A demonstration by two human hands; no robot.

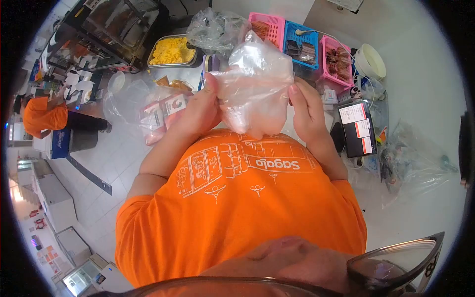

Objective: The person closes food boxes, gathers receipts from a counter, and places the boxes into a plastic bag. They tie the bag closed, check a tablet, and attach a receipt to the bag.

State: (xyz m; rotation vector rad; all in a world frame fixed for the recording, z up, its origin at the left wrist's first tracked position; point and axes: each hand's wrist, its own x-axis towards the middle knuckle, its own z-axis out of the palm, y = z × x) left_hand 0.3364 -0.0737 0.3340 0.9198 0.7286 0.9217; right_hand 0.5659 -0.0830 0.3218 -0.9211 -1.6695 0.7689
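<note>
A clear plastic bag (255,81) is stretched between my hands in front of my chest, and its folds shine in the light. My left hand (204,106) grips the bag's left side, thumb up along its edge. On the opposite edge, my right hand (306,109) pinches the plastic between thumb and fingers. Pinkish packets with printed labels (161,116) lie beside my left forearm. Behind the bag, a metal tray of yellow food pieces (172,52) sits on the counter, and a bunched clear plastic bag (215,29) lies next to it.
Pink (336,62) and blue (301,44) baskets with packets stand along the back. A tablet with labels stuck on it (357,128) and a white bowl (370,60) are on the right. A glass display case (116,29) stands back left. A person in orange (45,116) is farther left.
</note>
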